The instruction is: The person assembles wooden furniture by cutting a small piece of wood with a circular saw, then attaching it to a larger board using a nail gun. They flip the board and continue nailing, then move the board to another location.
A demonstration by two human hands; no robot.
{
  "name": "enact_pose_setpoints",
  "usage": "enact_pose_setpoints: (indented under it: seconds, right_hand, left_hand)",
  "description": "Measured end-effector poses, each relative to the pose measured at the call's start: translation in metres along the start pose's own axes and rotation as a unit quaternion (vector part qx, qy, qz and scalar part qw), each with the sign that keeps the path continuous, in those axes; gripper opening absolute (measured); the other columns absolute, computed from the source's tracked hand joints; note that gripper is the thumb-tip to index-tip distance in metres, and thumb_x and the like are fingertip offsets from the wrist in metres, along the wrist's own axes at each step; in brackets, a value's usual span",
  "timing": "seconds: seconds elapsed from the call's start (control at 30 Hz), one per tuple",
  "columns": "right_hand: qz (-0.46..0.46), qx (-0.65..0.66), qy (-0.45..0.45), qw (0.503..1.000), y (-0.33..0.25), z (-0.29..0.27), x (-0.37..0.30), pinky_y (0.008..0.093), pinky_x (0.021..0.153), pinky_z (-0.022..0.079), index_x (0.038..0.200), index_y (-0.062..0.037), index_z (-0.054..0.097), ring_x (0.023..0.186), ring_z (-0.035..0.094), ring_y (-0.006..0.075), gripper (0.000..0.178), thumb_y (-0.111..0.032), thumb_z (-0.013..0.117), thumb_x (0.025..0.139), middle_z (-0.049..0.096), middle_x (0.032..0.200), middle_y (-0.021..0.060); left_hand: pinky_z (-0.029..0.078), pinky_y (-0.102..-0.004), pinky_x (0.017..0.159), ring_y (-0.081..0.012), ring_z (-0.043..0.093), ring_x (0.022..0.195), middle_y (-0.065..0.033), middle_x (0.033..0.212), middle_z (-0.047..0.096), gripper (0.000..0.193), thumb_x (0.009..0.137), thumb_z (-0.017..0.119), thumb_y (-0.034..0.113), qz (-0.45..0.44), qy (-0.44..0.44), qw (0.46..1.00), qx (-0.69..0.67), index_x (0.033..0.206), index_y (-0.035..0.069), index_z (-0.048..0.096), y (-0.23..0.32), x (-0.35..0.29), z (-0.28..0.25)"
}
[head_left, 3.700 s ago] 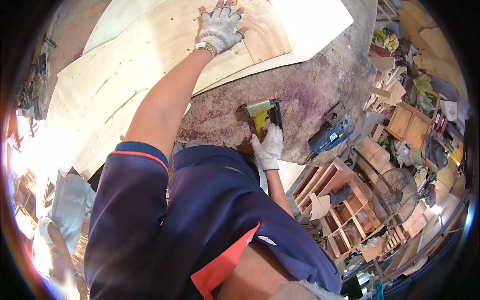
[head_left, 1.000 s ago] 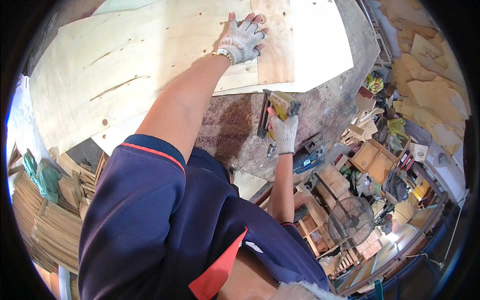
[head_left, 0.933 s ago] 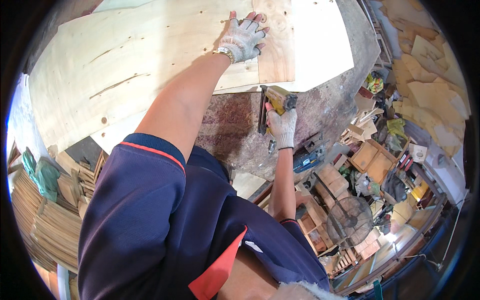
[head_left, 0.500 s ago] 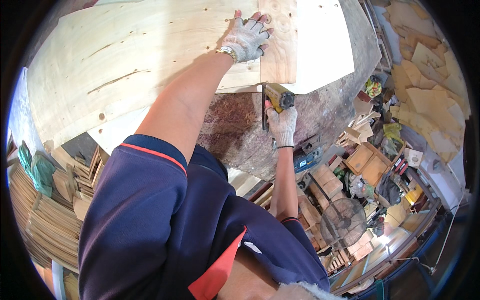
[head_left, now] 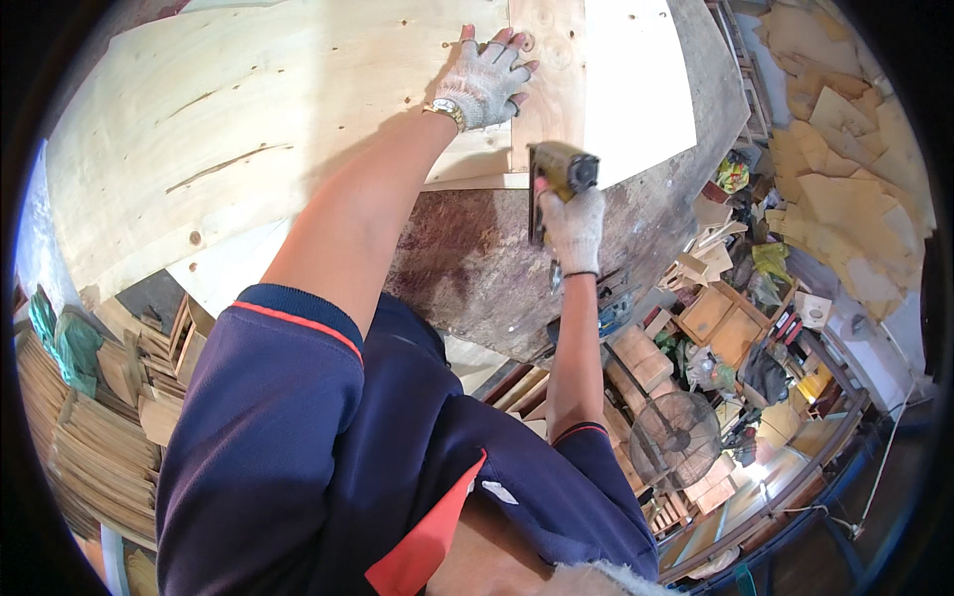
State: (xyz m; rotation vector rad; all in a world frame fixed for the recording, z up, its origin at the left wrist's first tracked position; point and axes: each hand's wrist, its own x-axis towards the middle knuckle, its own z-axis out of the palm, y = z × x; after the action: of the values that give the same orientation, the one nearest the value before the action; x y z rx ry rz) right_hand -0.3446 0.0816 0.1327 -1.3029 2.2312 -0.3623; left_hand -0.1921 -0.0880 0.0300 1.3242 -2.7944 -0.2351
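Observation:
My left hand (head_left: 484,84), in a fingerless work glove, lies flat with spread fingers on a pale plywood sheet (head_left: 248,114). Its fingertips are by the edge of a narrow, pinker wood strip (head_left: 552,84) that crosses the sheet. A gloved right hand (head_left: 573,226), mine, is wrapped round the handle of a yellow and black nail gun (head_left: 566,169). The gun is at the near end of the strip, by the sheet's front edge; I cannot tell whether its nose touches the wood. To the strip's right is a bright white panel (head_left: 636,94).
Under the sheets is a worn, stained worktable (head_left: 467,238). Stacked thin wood pieces (head_left: 99,457) stand at the lower left. On the right are a round fan (head_left: 676,437), wooden boxes (head_left: 730,323) and a heap of thin board offcuts (head_left: 845,199).
My right hand has moved slightly right and up with the nail gun, which now covers the strip's near corner. My left hand stays flat in nearly the same place.

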Motion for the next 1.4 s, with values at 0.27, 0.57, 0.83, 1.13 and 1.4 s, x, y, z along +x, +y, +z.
enact_pose_setpoints:
  seconds: [0.27,0.57,0.83,1.13,1.4]
  right_hand:
    - [-0.043,0.126,-0.045,0.99,-0.09,-0.02,0.128,0.0288,0.046,0.047,0.11,0.0003,0.072,0.048,0.057,0.0099,0.03,-0.026,0.071,0.096,0.077,0.084,0.0076]
    - [-0.074,0.11,-0.087,0.987,-0.142,0.008,0.236,0.03,0.048,0.05,0.105,0.0006,0.075,0.049,0.061,0.0138,0.028,-0.023,0.07,0.09,0.077,0.083,0.008]
    - [-0.053,0.066,-0.099,0.991,-0.159,0.005,0.237,0.0301,0.049,0.051,0.106,0.0001,0.075,0.05,0.062,0.014,0.03,-0.024,0.07,0.09,0.076,0.084,0.0079]
    - [-0.065,0.032,-0.098,0.993,-0.157,0.009,0.236,0.0332,0.049,0.049,0.095,0.0013,0.075,0.05,0.06,0.0147,0.025,-0.022,0.069,0.088,0.074,0.078,0.0083]
    - [-0.044,0.076,-0.126,0.988,-0.148,0.006,0.215,0.0323,0.048,0.048,0.098,0.0017,0.073,0.049,0.059,0.014,0.025,-0.02,0.066,0.089,0.073,0.079,0.008]
  left_hand:
    - [0.013,-0.07,0.122,-0.0292,0.023,0.157,-0.0117,0.166,0.033,0.062,0.098,0.057,0.042,-0.023,-0.037,0.996,-0.076,0.154,0.019,0.045,-0.002,0.001,-0.01]
    - [0.012,-0.0728,0.122,-0.0309,0.028,0.154,-0.0166,0.158,0.042,0.056,0.097,0.058,0.034,-0.015,0.001,0.991,-0.13,0.143,0.003,0.053,-0.005,0.002,-0.003]
    - [0.02,-0.0718,0.121,-0.0312,0.037,0.148,-0.0135,0.145,0.054,0.046,0.093,0.063,0.035,-0.011,0.003,0.989,-0.148,0.128,0.004,0.065,-0.006,0.0,-0.008]
    - [0.018,-0.0703,0.123,-0.0316,0.037,0.148,-0.0162,0.147,0.051,0.047,0.089,0.063,0.029,-0.023,0.04,0.982,-0.184,0.129,0.004,0.062,-0.007,0.0,-0.003]
    - [0.028,-0.0608,0.122,-0.0348,0.047,0.136,-0.0157,0.131,0.055,0.052,0.078,0.072,0.023,-0.067,0.133,0.959,-0.239,0.125,0.006,0.056,-0.009,-0.003,0.001]
